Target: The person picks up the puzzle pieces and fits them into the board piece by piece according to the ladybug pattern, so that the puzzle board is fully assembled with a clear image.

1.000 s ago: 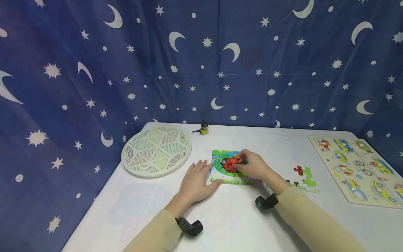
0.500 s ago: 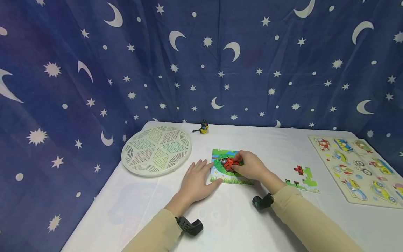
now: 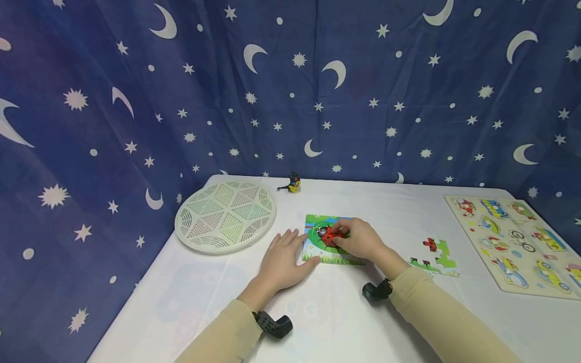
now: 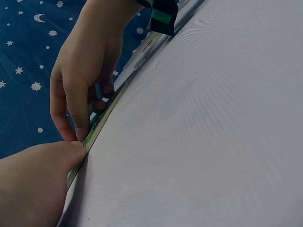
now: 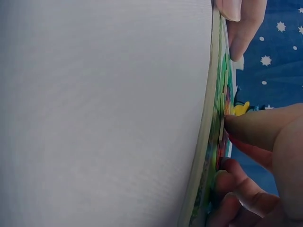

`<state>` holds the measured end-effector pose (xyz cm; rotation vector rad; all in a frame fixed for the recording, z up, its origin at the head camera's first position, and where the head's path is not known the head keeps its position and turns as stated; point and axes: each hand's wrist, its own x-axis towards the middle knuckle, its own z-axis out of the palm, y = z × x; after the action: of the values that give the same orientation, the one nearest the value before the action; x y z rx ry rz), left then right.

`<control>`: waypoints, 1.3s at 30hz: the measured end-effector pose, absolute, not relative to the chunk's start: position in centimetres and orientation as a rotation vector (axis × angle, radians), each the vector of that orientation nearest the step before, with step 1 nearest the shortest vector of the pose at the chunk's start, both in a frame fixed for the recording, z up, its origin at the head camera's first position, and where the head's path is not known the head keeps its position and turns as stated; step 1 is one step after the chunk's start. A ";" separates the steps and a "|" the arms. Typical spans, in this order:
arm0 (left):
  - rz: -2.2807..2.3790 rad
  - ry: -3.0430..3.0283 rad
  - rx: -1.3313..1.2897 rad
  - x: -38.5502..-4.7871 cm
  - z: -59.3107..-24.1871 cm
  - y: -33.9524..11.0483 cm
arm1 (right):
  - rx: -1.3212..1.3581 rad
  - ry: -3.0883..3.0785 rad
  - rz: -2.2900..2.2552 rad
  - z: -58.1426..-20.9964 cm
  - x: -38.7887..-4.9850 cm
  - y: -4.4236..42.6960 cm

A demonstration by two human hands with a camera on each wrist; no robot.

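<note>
- Puzzle (image 3: 323, 247) is lying between the worktop's (image 3: 327, 312) side edges.
- Your left hand (image 3: 283, 262), fingers outstretched, is touching the puzzle's left edge.
- Your right hand (image 3: 361, 240), fingers curled, is pinching a piece (image 5: 221, 109).

Person is wearing long, plain beige sleeves, the left sleeve (image 3: 224, 333) and right sleeve (image 3: 447, 320) both ending at the wrist and creasing near the cuff. Left hand (image 3: 282, 262) and right hand (image 3: 361, 240) are showing bare. Each wrist is carrying a black device: the left wrist unit (image 3: 275, 326) is showing a band dotted with small holes and a stubby, blunt-ended body; the right wrist unit (image 3: 378, 291) is sporting a similar curved body, a green rectangular patch (image 4: 161, 17) appearing on it in the left wrist view.
</note>
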<state>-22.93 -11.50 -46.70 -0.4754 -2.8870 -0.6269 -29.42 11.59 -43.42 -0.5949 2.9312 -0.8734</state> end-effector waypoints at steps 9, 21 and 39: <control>-0.631 -2.879 -0.480 -23.0 -46.9 -11.5 | -0.597 2.905 -0.964 -42.6 -28.7 13.2; -0.633 -2.874 -0.484 -22.9 -46.8 -11.6 | -0.436 2.886 -1.014 -42.7 -28.5 17.9; -0.631 -2.880 -0.479 -22.8 -46.5 -11.5 | -0.294 2.962 -0.895 -41.9 -28.0 25.0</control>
<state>-22.77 -11.48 -46.51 -0.4791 -2.8804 -0.6307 -27.97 24.97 -41.89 -0.2936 2.9623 -0.8947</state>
